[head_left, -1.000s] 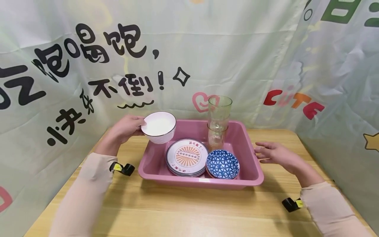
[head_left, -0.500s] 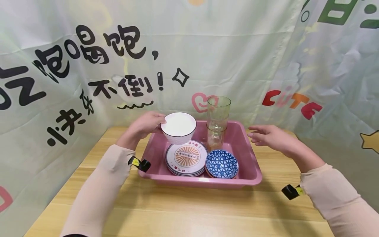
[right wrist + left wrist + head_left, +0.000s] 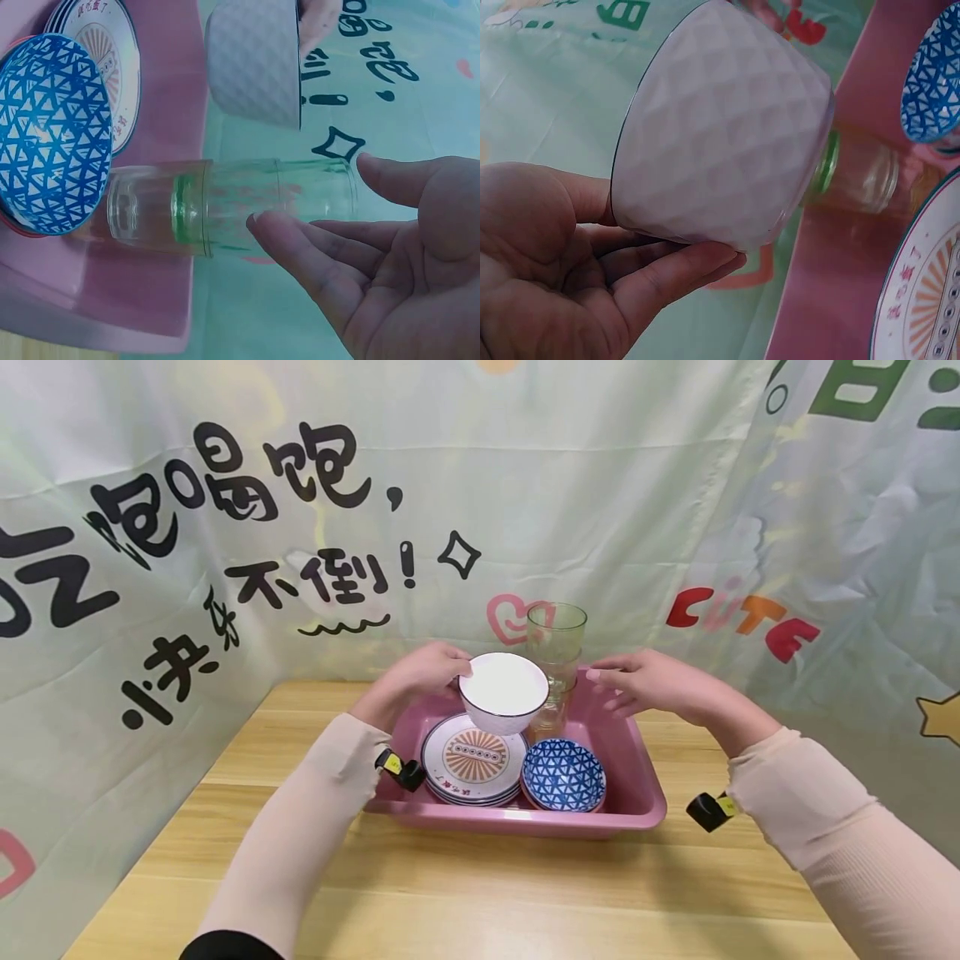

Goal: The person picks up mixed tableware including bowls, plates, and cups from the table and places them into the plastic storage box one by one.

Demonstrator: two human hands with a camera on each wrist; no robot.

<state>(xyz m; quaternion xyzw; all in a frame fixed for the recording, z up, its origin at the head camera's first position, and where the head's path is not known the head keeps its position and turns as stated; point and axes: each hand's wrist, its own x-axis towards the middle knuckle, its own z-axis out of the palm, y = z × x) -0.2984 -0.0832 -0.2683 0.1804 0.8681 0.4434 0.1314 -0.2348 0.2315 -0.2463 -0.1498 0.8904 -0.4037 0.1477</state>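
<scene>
My left hand (image 3: pixel 429 670) pinches the rim of a white bowl (image 3: pixel 501 714) with a dark edge and holds it above the pink basin. In the left wrist view the bowl (image 3: pixel 727 127) shows a diamond-textured side, thumb on one face and fingers on the other. My right hand (image 3: pixel 648 681) hovers over the basin's right rear rim with thumb and fingers apart, holding nothing. Close to it stand stacked clear greenish glasses (image 3: pixel 277 199), partly hidden behind the bowl in the head view. Decorated plates (image 3: pixel 480 777) lie stacked in the basin, beside blue-and-white patterned bowls (image 3: pixel 564 777).
The pink basin (image 3: pixel 525 825) sits on a wooden table (image 3: pixel 480 893). A printed cloth (image 3: pixel 615 510) hangs behind the table and along both sides, near the basin's back edge.
My left hand has carried the white bowl rightward, from the basin's left rear corner to near the glasses. My right hand has risen and moved left, over the basin's rim toward the glasses.
</scene>
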